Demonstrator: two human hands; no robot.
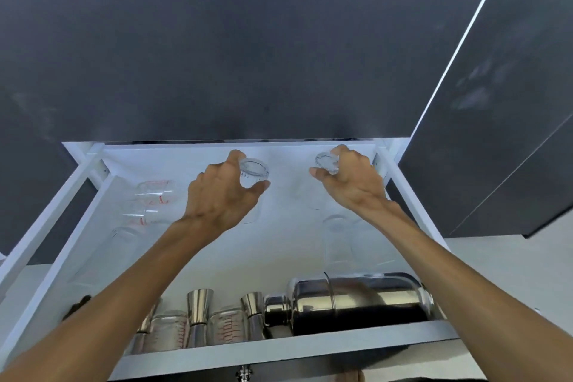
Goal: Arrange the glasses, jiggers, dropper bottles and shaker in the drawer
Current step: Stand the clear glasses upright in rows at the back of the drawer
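Observation:
An open white drawer (93, 205) fills the lower half of the view. My left hand (217, 195) grips a small clear glass (252, 172) over the drawer's far middle. My right hand (347, 178) holds another small clear glass (325, 163) near the far right corner. A chrome shaker (356, 301) lies on its side at the front right. Steel jiggers (198, 316) and clear measuring glasses with red marks (228, 324) stand along the front wall. More marked measuring glasses (153, 192) lie along the left side. Tall clear glasses (338, 242) lie at the right.
A dark cabinet front (248, 40) rises behind the drawer, and a dark door panel (511, 102) stands at the right. A dark object (77, 305) peeks out from under my left forearm. A metal knob (243, 374) shows below the drawer's front.

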